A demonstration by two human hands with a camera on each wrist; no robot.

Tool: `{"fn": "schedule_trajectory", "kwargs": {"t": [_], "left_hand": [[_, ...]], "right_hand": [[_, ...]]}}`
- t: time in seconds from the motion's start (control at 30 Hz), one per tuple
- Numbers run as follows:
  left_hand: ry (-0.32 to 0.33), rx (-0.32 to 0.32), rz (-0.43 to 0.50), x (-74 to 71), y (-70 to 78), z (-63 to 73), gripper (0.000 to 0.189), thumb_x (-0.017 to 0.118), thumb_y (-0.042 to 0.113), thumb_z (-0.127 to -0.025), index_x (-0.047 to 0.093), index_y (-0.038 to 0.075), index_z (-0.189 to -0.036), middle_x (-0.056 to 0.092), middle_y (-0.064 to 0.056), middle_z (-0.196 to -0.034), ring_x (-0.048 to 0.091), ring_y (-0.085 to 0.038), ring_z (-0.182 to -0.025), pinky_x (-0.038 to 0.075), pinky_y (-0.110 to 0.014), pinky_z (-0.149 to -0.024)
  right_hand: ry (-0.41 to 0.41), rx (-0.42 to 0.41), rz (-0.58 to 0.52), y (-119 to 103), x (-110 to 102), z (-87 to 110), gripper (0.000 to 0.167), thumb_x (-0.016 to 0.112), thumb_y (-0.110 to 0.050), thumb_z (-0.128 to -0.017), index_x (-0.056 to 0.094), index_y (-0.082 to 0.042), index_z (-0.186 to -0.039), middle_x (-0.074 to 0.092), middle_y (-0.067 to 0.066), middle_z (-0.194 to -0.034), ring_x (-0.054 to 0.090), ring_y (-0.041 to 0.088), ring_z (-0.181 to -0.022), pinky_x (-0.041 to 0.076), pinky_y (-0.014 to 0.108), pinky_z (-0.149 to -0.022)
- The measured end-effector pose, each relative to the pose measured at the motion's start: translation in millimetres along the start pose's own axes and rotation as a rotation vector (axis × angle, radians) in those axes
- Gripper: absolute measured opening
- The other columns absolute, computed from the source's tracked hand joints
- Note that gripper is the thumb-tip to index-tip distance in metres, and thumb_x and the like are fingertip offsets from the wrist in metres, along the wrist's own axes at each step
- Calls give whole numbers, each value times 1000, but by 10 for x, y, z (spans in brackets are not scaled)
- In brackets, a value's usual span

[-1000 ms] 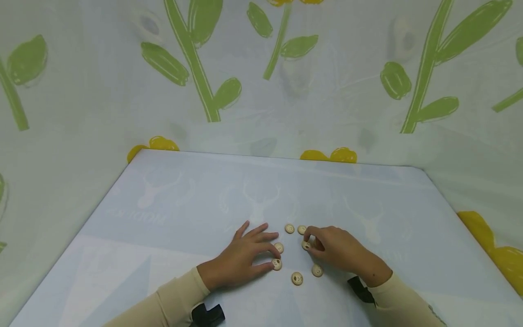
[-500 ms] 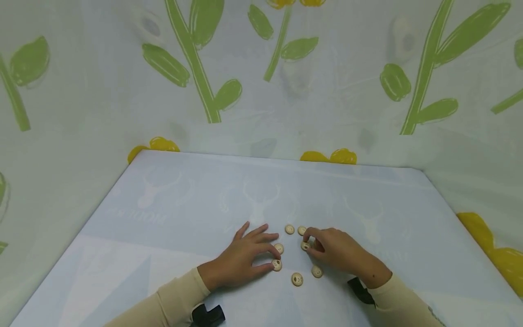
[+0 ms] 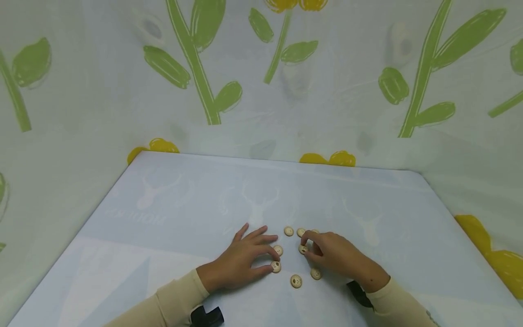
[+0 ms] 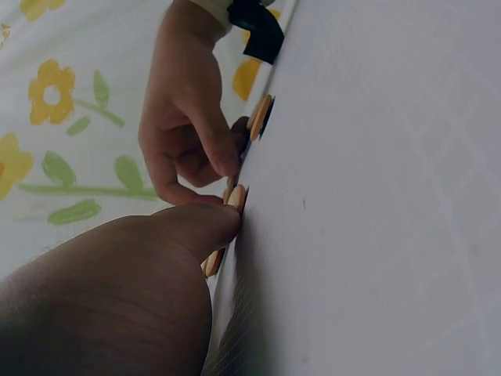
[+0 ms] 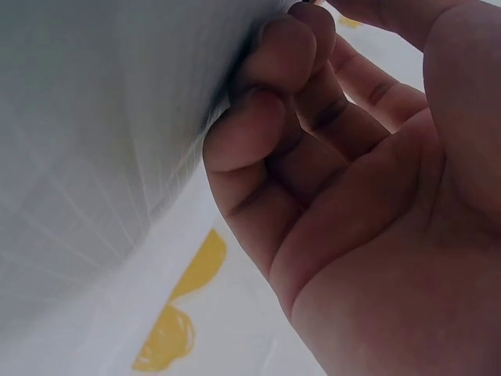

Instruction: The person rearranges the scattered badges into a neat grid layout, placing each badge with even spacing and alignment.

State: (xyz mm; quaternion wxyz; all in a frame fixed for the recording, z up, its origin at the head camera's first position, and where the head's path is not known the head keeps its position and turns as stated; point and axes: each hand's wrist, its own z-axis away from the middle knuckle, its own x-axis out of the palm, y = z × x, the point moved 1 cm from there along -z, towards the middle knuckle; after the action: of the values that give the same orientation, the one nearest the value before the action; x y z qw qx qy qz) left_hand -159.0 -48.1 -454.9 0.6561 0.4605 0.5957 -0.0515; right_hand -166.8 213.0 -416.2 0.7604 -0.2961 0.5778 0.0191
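Several small round wooden discs with dark markings lie in a loose ring on the table in the head view. My left hand point(image 3: 237, 265) pinches one disc point(image 3: 276, 267) at the ring's left side between thumb and forefinger, its other fingers spread. Just beyond its forefinger lies another disc point(image 3: 278, 250). My right hand point(image 3: 337, 254) holds a marked disc point(image 3: 302, 249) between forefinger and thumb, inside the ring. In the left wrist view, my left thumb covers part of a disc point(image 4: 237, 197). Curled fingers point(image 5: 250, 129) hide the held disc in the right wrist view.
Two discs, one at the front point(image 3: 296, 281) and one at the front right point(image 3: 316, 273), lie near my right hand. Behind it sits a partly covered disc point(image 3: 314, 232). A pale patterned cloth covers the table point(image 3: 204, 190); a flowered curtain point(image 3: 106, 91) surrounds it.
My right hand has shifted slightly left with its disc, and a disc behind that hand has come into sight. My left hand keeps its place.
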Motion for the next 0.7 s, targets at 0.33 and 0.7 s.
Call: {"fn": "schedule_trajectory", "kwargs": {"t": [0.33, 0.7], "left_hand": [[-1, -7, -1, 7, 10, 4, 16, 70, 41, -92, 69, 41, -108, 53, 9, -149, 30, -24, -152, 8, -66, -120], [-10, -21, 5, -8, 30, 2, 15, 70, 41, -92, 69, 41, -107, 53, 9, -149, 30, -24, -152, 6, -65, -121]], "right_hand": [[13, 11, 37, -11, 26, 5, 16, 69, -21, -94, 62, -24, -108, 51, -15, -64, 45, 1, -56, 39, 22, -53], [91, -11, 44, -33, -49, 34, 20, 72, -19, -91, 67, -20, -110, 48, -15, -61, 41, -1, -53, 38, 20, -50]]}}
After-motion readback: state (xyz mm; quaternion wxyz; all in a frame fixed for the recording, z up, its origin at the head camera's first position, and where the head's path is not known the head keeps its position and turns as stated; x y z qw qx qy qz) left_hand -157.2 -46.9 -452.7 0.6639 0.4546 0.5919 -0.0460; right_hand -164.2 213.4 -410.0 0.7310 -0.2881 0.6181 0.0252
